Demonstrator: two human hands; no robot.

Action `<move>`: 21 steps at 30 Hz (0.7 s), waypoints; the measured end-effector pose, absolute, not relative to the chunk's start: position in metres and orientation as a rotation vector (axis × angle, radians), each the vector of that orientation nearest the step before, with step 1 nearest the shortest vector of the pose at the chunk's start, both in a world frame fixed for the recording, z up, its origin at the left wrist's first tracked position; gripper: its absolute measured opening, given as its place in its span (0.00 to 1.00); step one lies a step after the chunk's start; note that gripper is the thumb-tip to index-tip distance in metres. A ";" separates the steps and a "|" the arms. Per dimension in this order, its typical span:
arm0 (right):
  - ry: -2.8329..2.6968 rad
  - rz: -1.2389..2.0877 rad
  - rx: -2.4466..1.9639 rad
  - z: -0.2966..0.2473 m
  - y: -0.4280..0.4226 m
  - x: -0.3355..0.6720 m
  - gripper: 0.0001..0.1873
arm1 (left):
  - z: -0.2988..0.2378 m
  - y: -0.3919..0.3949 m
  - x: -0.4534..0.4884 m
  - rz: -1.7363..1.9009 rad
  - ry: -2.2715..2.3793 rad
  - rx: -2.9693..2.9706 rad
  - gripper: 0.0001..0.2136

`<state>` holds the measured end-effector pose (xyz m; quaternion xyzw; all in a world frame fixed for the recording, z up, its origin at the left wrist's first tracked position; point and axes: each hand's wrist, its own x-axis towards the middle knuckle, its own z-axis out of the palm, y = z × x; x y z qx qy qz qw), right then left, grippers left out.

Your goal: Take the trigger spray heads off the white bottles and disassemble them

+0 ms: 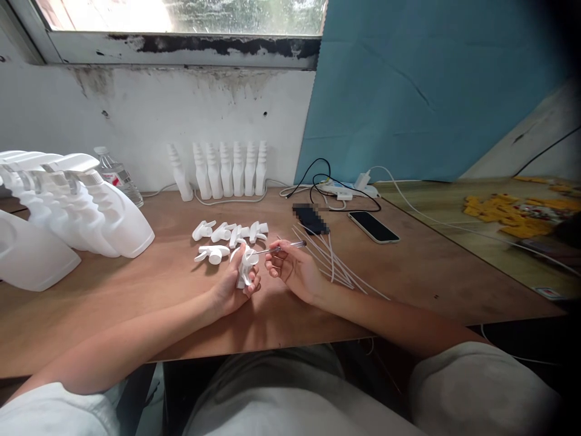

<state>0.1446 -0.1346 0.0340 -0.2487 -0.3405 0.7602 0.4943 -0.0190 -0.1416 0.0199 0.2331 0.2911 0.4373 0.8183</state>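
Note:
My left hand (235,283) is closed around a white spray trigger head (246,266), held just above the table near its front edge. Between the fingertips of my right hand (293,266) is a thin pen-like tool (297,244), and its tip points left into the round opening of the spray head. Whether the tip touches the inside cannot be made out. Just beyond my left hand lie several loose white spray heads (213,254). Thin white dip tubes (333,266) are spread on the table to the right of my right hand.
Large white spray bottles (113,212) stand at the left, a clear water bottle (118,175) behind them. Several slim white bottles (226,175) line the wall. A phone (373,227), a dark blurred object (311,219) and a power strip (351,189) with cables are at the right.

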 end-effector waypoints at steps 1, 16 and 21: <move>-0.797 1.844 -0.608 0.033 -0.133 0.145 0.10 | 0.021 -0.142 -0.019 0.934 0.618 0.502 0.24; -0.623 2.082 -0.606 0.030 -0.125 0.147 0.08 | 0.018 -0.147 -0.017 0.934 0.753 0.571 0.20; -0.806 1.944 -0.641 0.033 -0.128 0.147 0.09 | 0.014 -0.147 -0.017 0.989 0.785 0.678 0.21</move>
